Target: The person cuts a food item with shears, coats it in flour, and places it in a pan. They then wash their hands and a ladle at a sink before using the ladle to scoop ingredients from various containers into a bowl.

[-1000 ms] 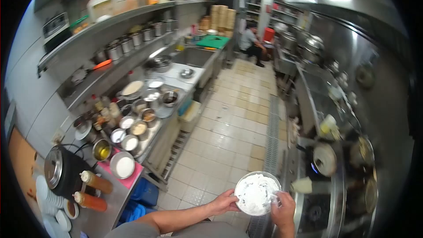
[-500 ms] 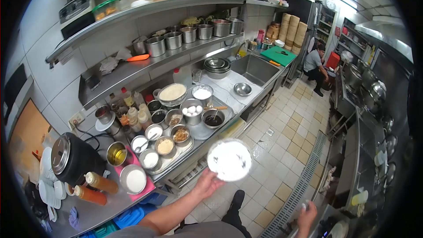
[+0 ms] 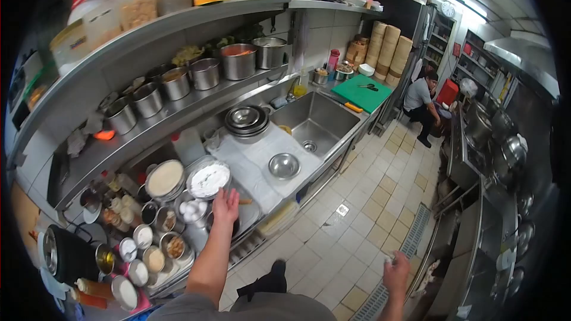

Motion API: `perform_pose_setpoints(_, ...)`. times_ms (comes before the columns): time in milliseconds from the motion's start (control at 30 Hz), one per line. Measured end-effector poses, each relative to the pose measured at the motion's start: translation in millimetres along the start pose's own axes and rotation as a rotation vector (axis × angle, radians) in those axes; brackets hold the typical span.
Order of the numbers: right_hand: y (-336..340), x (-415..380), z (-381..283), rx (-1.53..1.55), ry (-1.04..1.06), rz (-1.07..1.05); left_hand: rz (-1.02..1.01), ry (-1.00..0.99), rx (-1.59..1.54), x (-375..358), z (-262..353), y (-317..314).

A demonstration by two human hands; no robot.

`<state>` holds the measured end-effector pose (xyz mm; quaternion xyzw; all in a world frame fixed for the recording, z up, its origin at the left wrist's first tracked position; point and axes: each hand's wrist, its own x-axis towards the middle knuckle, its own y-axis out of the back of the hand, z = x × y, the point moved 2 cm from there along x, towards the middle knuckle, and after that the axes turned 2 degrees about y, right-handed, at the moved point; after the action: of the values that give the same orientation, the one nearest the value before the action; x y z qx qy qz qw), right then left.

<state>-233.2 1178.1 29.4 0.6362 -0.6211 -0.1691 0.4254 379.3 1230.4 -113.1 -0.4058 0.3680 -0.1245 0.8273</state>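
Observation:
A clear bowl of white powder point(image 3: 208, 179) rests at the counter's back, among the metal bowls. My left hand point(image 3: 226, 206) is at its right front rim, palm turned up and fingers stretched out. Just below that bowl are white eggs point(image 3: 193, 210) in a metal bowl, and my forearm partly covers a dark-filled bowl. Over the floor at the right, my right hand point(image 3: 397, 271) is closed with curled fingers. A small white lump point(image 3: 389, 258) shows at its fingertips; I cannot tell what it is.
Stacked metal bowls point(image 3: 244, 120) and a single metal bowl point(image 3: 284, 166) stand beside the sink point(image 3: 315, 120). A green cutting board point(image 3: 361, 93) lies beyond. Shelves with pots point(image 3: 206, 74) overhang the counter. A person point(image 3: 421, 107) sits farther down the aisle.
My left hand has carried the clear bowl from over the floor to the counter's back, and its fingers are now straightened. The view has shifted toward the sink. My right hand stays closed.

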Motion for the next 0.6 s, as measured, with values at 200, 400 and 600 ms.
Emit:
perform_pose_setpoints(200,-110,199,-25,0.045,0.097,-0.073,-0.140,0.369,0.112,34,-101,-32)
perform_pose_setpoints(400,-186,408,-44,0.116,0.219,-0.043,-0.323,0.480,0.374,48,-156,-158)
perform_pose_setpoints(600,-363,629,-94,0.654,0.228,-0.175,-0.542,0.128,0.578,84,-140,-254)
